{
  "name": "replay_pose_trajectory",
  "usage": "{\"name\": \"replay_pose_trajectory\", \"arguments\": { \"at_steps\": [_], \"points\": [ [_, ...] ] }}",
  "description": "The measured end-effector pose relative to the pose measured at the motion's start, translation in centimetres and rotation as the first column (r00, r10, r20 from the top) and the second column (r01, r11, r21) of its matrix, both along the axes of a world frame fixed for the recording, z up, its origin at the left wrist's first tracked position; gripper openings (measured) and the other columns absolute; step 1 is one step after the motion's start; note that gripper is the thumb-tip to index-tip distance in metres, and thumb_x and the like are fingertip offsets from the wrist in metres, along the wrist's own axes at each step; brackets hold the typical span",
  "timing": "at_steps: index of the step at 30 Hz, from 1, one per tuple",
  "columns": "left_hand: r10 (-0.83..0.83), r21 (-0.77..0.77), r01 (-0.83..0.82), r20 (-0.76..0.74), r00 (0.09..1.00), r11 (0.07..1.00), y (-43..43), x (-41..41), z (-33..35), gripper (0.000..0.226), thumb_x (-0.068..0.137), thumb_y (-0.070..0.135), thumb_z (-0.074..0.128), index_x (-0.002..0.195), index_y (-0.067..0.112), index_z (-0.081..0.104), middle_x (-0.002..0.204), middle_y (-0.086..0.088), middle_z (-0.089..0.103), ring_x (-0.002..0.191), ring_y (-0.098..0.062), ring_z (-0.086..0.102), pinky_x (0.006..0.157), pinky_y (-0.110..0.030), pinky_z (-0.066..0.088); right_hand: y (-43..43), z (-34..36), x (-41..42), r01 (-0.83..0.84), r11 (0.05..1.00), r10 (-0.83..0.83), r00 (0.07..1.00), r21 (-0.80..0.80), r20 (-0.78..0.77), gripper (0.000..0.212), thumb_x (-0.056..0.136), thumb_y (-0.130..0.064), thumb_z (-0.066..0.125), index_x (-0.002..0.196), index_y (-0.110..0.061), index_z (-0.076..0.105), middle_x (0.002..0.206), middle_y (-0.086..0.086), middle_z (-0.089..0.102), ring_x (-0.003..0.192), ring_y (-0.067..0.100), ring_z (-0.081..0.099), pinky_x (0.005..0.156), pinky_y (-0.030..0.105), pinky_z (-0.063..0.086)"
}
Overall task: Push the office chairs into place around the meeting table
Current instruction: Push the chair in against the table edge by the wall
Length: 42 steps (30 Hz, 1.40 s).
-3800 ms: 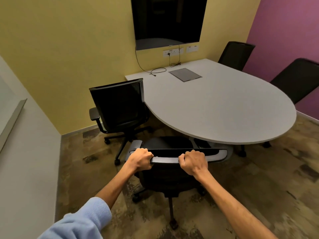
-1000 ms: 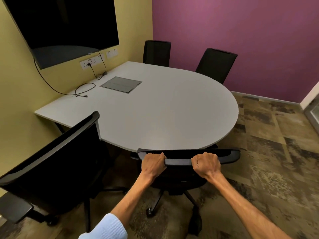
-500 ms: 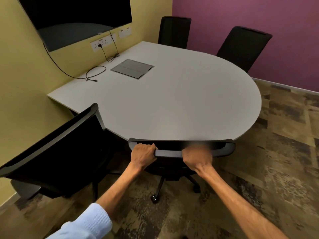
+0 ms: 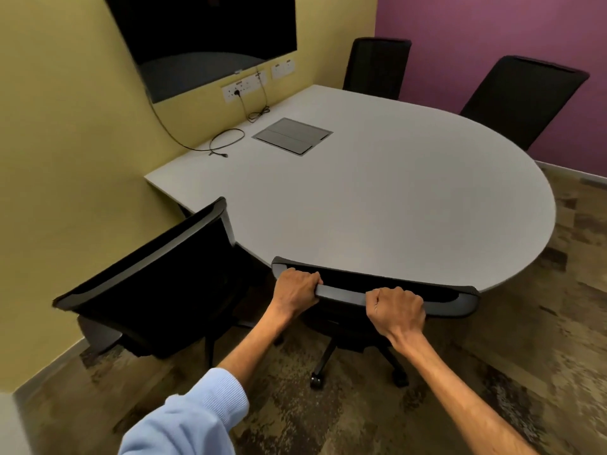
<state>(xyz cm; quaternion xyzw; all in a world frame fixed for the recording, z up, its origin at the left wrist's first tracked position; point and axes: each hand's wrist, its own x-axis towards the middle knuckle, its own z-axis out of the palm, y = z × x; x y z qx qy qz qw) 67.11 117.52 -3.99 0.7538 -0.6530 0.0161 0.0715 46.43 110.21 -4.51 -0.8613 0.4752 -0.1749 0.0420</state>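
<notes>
The large pale grey bench point(image 4: 377, 205) with one rounded end stands against the yellow wall, and its near edge meets the black office chair with a grey top rail point(image 4: 456, 298), whose seat is under the bench. A second black mesh chair point(image 4: 154, 290) stands at the near left corner of the bench, turned at an angle. Two more black chairs point(image 4: 377, 67) point(image 4: 522, 96) stand at the far edge, by the purple wall. A grey flap panel point(image 4: 292, 135) lies flush in the bench near the wall edge, beside a loose black cable point(image 4: 226, 142). The left hand point(image 4: 295, 290) and the right hand point(image 4: 395, 311) hold the top rail; the fingers of both are curled tight around it.
</notes>
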Motion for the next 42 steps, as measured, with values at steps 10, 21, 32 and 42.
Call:
{"name": "replay_pose_trajectory", "arguments": {
  "at_steps": [10,21,32,42],
  "points": [
    [-0.009,-0.204,0.016,0.035,0.999,0.979,5.4,1.1,-0.7,0.060,0.079,0.056,0.055,0.121,0.014,0.048,0.116,-0.008,0.057,0.109,-0.022,0.050,0.103,-0.036,0.036,1.1,0.7,1.8,-0.044,0.997,0.046,0.999,-0.058,0.027,0.045,0.089,-0.032,0.031,0.046,-0.021,0.038,0.041,-0.005,0.039,0.041,0.019,0.040,0.058,0.035,0.037],
    [0.499,-0.459,-0.462,-0.047,0.865,0.759,18.4,9.2,4.2,0.047,0.083,0.042,0.058,0.119,0.013,0.051,0.115,-0.007,0.058,0.111,-0.023,0.053,0.102,-0.034,0.040,6.5,5.4,17.4,-0.549,0.816,0.569,0.817,-0.178,0.091,0.031,0.086,-0.035,0.039,0.069,-0.018,0.059,0.064,-0.002,0.061,0.062,0.018,0.053,0.072,0.036,0.035],
    [0.620,-0.332,-0.611,-0.091,0.779,0.719,25.0,21.1,5.7,0.049,0.079,0.035,0.063,0.118,0.007,0.055,0.113,-0.010,0.063,0.108,-0.025,0.057,0.100,-0.034,0.042,9.8,6.7,31.8,-0.735,0.670,0.738,0.675,-0.100,-0.020,0.037,0.082,-0.041,0.055,0.109,-0.017,0.057,0.104,0.000,0.060,0.098,0.020,0.054,0.086,0.036,0.041],
    [0.580,-0.077,-0.580,-0.024,0.814,0.811,23.9,28.8,2.5,0.034,0.082,0.041,0.056,0.095,0.010,0.058,0.088,-0.011,0.068,0.083,-0.030,0.063,0.068,-0.038,0.044,10.4,4.6,39.6,-0.740,0.672,0.738,0.664,0.034,-0.122,0.049,0.072,-0.039,0.062,0.114,-0.017,0.053,0.110,0.002,0.059,0.101,0.023,0.054,0.098,0.036,0.038]
  ]
}}
